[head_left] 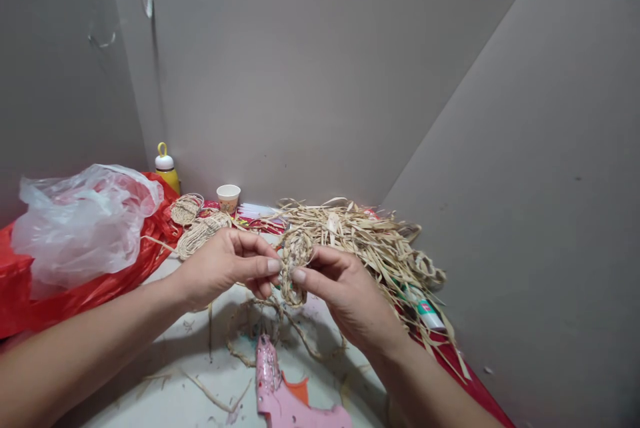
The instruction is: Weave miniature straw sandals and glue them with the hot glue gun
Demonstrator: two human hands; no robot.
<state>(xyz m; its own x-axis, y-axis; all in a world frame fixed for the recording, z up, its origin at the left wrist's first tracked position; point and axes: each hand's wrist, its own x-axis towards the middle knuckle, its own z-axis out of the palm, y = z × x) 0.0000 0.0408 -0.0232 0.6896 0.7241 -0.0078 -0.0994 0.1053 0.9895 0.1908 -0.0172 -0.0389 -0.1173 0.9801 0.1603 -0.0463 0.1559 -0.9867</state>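
Observation:
Between my two hands is a small oval coil of braided straw [296, 256], held upright above the table. My left hand [239, 261] pinches its left edge with thumb and fingers. On the other side, my right hand [337, 281] grips the coil, thumb in front and fingers partly hidden behind. A length of straw braid [305, 341] trails in loops on the table below. Close beneath the hands lies a pink hot glue gun [273, 381] with an orange trigger, its nozzle pointing away from me.
A heap of dry straw strips [360, 235] fills the back right, with a white-and-green bottle [429, 315] beside it. Woven straw ovals [203, 233], a paper cup [229, 198] and a yellow bottle [167, 171] stand back left. Plastic bags [90, 221] lie left. Grey walls [320, 81] enclose the table.

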